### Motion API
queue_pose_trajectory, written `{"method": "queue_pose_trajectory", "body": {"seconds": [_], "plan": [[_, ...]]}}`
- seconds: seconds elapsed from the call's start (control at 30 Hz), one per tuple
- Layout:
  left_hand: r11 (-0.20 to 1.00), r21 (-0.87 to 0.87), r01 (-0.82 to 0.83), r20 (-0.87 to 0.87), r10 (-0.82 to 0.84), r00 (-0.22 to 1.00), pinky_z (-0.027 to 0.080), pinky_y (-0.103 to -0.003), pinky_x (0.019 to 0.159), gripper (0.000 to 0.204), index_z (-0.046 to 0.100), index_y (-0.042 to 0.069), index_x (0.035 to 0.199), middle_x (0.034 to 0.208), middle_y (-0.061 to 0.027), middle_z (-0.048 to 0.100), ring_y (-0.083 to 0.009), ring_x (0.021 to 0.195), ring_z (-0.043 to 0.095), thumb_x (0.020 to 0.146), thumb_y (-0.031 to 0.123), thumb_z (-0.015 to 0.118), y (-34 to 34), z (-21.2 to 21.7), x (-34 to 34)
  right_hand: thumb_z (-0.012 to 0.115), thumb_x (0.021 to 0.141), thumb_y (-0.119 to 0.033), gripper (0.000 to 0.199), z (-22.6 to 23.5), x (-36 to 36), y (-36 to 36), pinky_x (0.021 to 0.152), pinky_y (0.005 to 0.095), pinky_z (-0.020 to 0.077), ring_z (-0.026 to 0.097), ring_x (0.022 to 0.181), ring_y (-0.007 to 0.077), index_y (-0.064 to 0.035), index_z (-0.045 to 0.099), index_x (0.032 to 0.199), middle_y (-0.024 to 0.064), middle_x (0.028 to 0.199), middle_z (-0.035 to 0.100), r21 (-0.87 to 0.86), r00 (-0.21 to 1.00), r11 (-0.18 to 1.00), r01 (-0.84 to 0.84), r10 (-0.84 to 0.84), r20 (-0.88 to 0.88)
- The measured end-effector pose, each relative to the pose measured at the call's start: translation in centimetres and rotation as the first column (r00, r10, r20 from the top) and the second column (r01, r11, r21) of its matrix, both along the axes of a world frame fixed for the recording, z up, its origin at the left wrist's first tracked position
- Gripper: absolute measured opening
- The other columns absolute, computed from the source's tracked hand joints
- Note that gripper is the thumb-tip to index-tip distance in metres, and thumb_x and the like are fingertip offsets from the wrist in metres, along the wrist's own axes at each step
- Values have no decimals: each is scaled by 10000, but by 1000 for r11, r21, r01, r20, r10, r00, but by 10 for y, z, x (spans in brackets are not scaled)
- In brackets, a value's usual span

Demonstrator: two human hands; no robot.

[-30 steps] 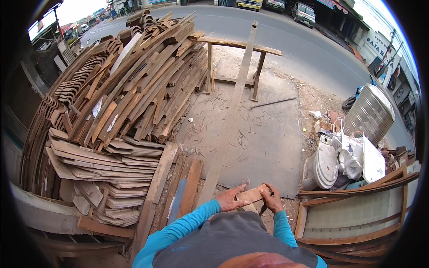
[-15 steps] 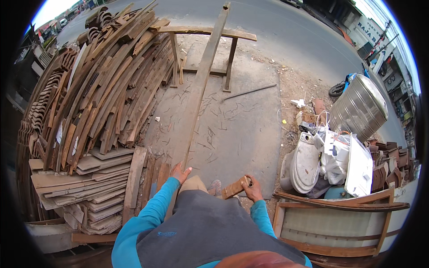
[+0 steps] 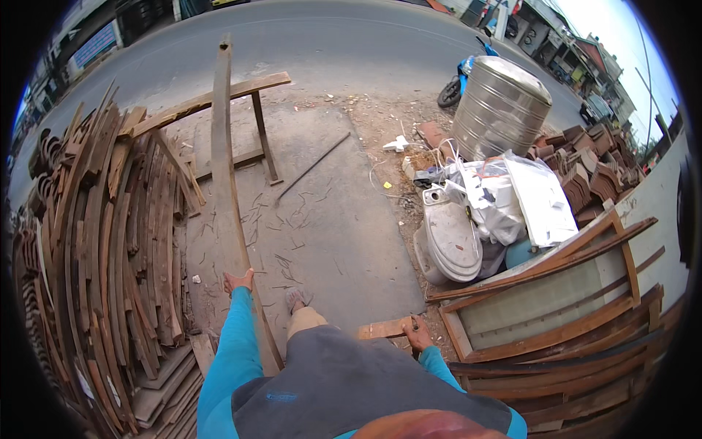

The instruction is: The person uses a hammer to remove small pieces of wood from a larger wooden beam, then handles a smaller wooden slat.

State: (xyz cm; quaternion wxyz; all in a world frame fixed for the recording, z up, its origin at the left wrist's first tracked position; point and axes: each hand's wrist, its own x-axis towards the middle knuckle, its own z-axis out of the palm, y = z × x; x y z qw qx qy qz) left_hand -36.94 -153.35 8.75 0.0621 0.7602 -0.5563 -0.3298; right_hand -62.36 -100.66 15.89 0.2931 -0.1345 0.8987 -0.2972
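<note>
"Open room?"
"Right of the plank; a woodpile crowds its left."
"Hands?"
"Left hand lies on the plank, grip unclear; right hand holds a block, right of the plank."
"Surface?"
"Slab below the plank, strewn with bits; road beyond."

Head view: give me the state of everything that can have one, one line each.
Long beam: lying across the trestle
Trestle: standing
Left hand: on the long beam
Right hand: gripping the wooden block
Wooden block: held at one end
Metal rod: lying on the ground
Toilet lid: looks shut
Roof tiles: heaped
</note>
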Motion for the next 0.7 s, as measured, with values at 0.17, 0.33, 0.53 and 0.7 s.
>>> {"method": "queue_pose_trajectory", "body": {"seconds": [0.17,0.33,0.53,0.7], "plan": [[994,-65,-85,165,95,982,259,-630,1108,1352,74,171,1595,1557,-229,272,-395,1449,230,592,623,860,-71,-46,15,666,846,-472,813,2,12,-21,1135,429,357,449,1354,398,31,434,1440,278,1439,476,130,971,966,223,-231,56],[992,95,-86,235,61,970,334,-631,1033,1282,120,218,1571,1469,-210,369,-397,1377,354,599,562,881,-84,-43,-24,673,865,-461,785,-49,53,-5,828,399,530,656,945,286,19,442,1441,208,1081,666,211,920,897,388,-392,-25],[997,31,-72,224,63,973,431,-579,1000,1149,209,174,1518,1382,-201,455,-405,1231,520,627,438,884,-105,-79,11,688,877,-412,752,3,73,-106,640,360,534,642,704,186,24,441,1439,145,869,684,82,758,789,608,-608,236],[997,81,0,118,-10,993,486,-532,991,1122,215,115,1504,1342,-208,490,-419,1197,548,624,347,871,-101,-54,-1,691,875,-410,757,-29,78,-131,683,352,544,659,752,191,36,442,1434,169,929,701,29,801,812,583,-581,144]]}}
